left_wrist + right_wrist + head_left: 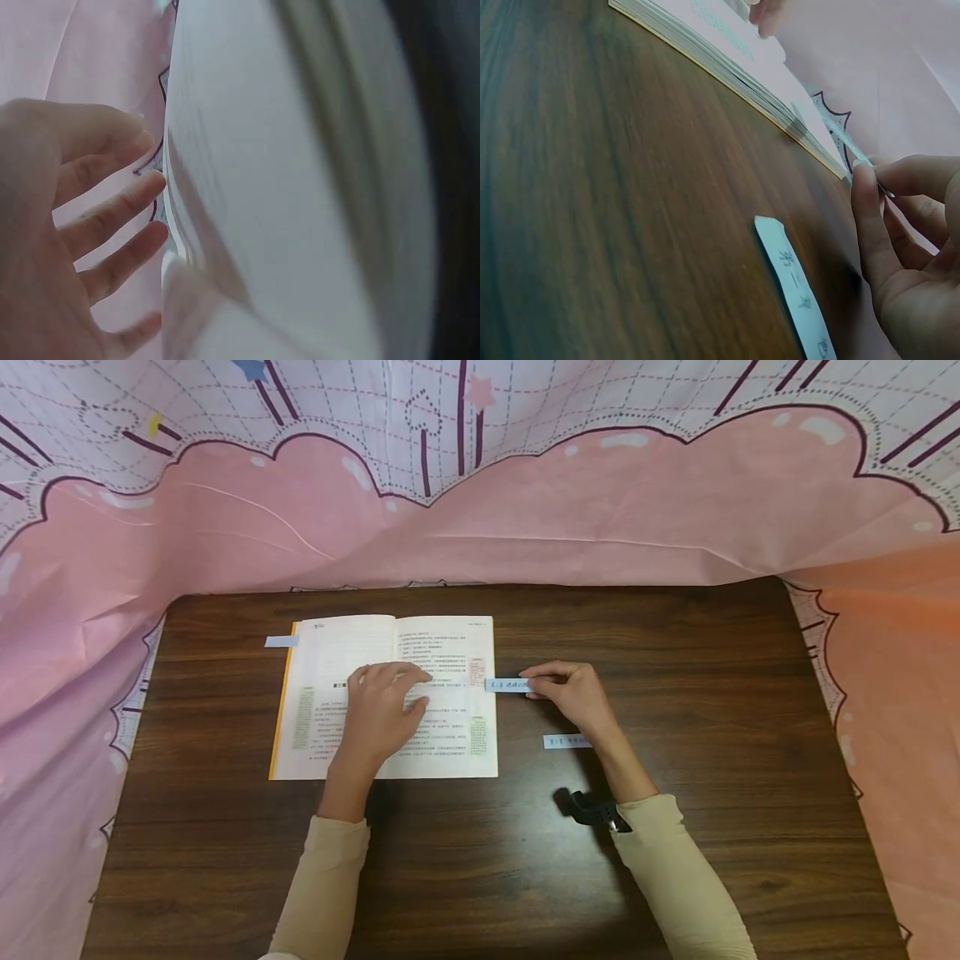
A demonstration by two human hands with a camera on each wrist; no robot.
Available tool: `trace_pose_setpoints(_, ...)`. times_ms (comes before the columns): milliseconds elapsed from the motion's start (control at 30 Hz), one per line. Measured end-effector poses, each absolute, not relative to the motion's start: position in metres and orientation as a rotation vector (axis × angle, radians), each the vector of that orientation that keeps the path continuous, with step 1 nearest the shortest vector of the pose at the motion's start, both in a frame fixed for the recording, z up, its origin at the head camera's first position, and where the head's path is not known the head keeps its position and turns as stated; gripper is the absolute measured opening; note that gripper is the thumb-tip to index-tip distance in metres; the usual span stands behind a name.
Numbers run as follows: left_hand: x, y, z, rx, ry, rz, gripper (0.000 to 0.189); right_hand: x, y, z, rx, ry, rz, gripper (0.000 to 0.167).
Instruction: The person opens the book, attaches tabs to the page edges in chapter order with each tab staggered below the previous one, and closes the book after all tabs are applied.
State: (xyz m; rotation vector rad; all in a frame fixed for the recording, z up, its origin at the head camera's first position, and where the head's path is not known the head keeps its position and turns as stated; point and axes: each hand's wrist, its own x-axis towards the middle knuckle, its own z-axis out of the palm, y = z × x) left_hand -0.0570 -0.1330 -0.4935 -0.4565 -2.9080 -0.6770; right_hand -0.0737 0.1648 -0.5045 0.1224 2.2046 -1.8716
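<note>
An open book (442, 760) lies on the dark wooden table, its printed pages facing up. My left hand (381, 710) rests over the middle of the book; in the left wrist view its fingers (112, 214) are spread and hold nothing. Between thumb and fingers my right hand (576, 695) pinches a pale blue paper strip (506, 686) with handwriting on it. The strip's left end meets the book's right page edge. Below that hand, a second handwritten paper strip (564, 742) lies on the table, partly hidden by the right wrist in the head view.
Another pale strip (281, 642) sticks out from the book's upper left edge. A black band (588, 808) hangs at the right wrist, by the sleeve. Pink patterned cloth (480, 547) stands behind the table (712, 693) and along both sides.
</note>
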Motion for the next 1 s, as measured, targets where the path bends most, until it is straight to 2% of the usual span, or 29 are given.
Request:
trace_pose_setpoints(367, -0.052, -0.115, -0.493, -0.647, -3.011, -0.601, 0.044, -0.076, 0.157, -0.504, 0.072, 2.43, -1.664, 0.01)
trace_pose_setpoints(1000, -0.053, -0.099, -0.492, -0.785, -3.026, -0.47, 0.053, -0.079, 0.15, -0.508, -0.026, 2.689, -1.448, 0.009)
